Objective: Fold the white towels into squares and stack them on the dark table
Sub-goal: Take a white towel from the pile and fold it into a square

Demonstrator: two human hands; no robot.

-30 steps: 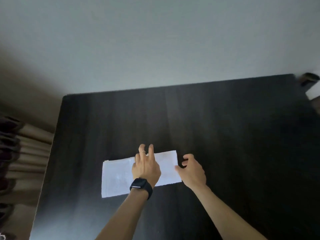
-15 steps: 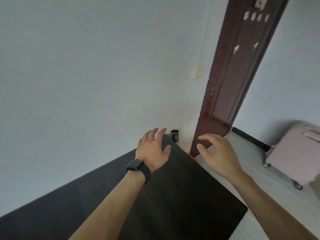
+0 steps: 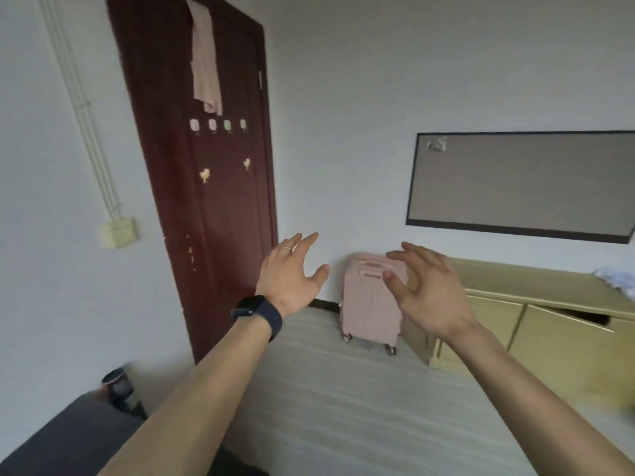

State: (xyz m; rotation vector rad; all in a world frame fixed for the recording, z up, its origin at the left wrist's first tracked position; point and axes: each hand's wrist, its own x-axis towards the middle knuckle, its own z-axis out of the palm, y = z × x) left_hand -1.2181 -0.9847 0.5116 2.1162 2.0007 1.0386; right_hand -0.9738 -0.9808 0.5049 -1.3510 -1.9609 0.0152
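Atop the yellow cabinet (image 3: 515, 281) lies a crumpled white cloth (image 3: 616, 274).

Door (image 3: 213, 235): dark red-brown wood, smooth, faint sheen; cloth (image 3: 206, 63) hung on it: soft pink fabric, matt; suitcase (image 3: 367, 304): pink hard plastic, ribbed; cabinet (image 3: 549, 324), right: pale yellow wood, matt; dark table (image 3: 68, 438), near left: matt.

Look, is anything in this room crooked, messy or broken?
Yes. On the yellow cabinet, the right-hand door sits crooked, with a dark gap showing along its top edge. A rumpled pale cloth lies bunched on the cabinet's top at the right edge of the view. Nothing looks spilled.
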